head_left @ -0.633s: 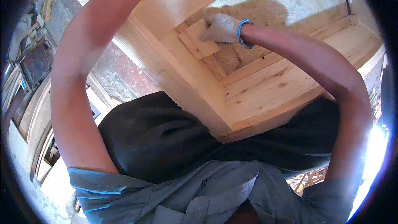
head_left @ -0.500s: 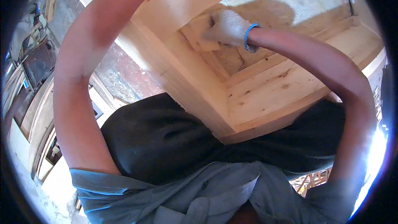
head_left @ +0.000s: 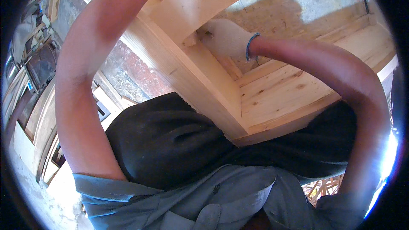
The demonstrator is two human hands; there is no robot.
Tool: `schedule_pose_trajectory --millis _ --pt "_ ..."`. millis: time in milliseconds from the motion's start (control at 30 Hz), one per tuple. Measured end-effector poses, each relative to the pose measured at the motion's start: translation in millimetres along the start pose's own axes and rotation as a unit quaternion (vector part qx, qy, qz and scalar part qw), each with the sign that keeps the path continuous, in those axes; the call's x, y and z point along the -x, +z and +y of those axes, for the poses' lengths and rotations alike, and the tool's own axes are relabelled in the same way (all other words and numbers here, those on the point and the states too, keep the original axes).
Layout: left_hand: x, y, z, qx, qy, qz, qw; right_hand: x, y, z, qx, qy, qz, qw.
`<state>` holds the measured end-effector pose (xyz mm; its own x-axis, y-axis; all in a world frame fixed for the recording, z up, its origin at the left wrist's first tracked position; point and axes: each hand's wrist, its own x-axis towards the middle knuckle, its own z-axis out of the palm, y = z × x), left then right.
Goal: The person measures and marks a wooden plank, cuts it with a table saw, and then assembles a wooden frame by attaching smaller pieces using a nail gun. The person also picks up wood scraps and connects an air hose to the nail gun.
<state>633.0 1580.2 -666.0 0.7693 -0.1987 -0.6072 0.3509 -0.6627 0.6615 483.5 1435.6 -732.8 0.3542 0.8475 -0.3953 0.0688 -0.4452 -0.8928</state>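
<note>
**Gloved hand works a small block into the corner of a timber frame**

Near the top centre of the picture, the right hand [head_left: 228, 38], in a pale knit glove with a blue cuff, is curled down against the inner corner of a pale wooden frame [head_left: 272, 98]. Its fingers close over a small wooden block [head_left: 190, 40] that sits tight where the thick beam [head_left: 204, 0] running to the upper middle meets the long rail [head_left: 187, 81] slanting toward the centre. Only the block's end peeks out left of the glove, so how firmly it is gripped is hard to judge.

The left arm [head_left: 81, 81] sweeps up the left side and leaves the picture at the top; its hand is out of sight, so I cannot tell what it is doing.

Below the frame, a rough speckled board [head_left: 298, 12] shows through the opening at upper right. At the far left edge lie stacked timber offcuts [head_left: 30, 85].

To my eye this is the seating step: the block is being pressed into the joint. The next move seems to call for steady pressure into the corner, keeping the block flush against both timbers.
</note>
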Motion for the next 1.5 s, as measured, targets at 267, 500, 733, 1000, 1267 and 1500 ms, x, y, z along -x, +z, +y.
schedule_pose_trajectory --millis 267,500,733,1000,1267,1500 --pt "-24.6 17.9 -26.4 0.156 -0.045 -0.021 0.987 -17.8 7.2 11.4 -0.018 -0.016 0.048 0.999" --pt "-19.6 17.2 -16.8 0.177 -0.065 -0.032 0.981 -21.6 12.3 2.8 0.020 -0.016 -0.007 1.000" --pt "-10.8 15.6 -8.6 0.098 -0.050 -0.010 0.994 -20.1 -9.4 -1.9 -0.116 0.046 -0.052 0.991" --pt "-16.1 18.4 -17.6 0.166 -0.061 -0.034 0.984 -19.7 -3.6 -4.8 -0.314 0.111 -0.023 0.943" --pt "-17.1 8.0 -22.5 -0.238 0.093 -0.046 0.966 -16.6 -33.2 21.9 0.199 -0.004 -0.114 0.973" --pt "1.3 2.3 -15.6 -0.076 0.013 -0.014 0.997 44.9 -222.3 40.6 0.107 0.319 -0.189 0.922"
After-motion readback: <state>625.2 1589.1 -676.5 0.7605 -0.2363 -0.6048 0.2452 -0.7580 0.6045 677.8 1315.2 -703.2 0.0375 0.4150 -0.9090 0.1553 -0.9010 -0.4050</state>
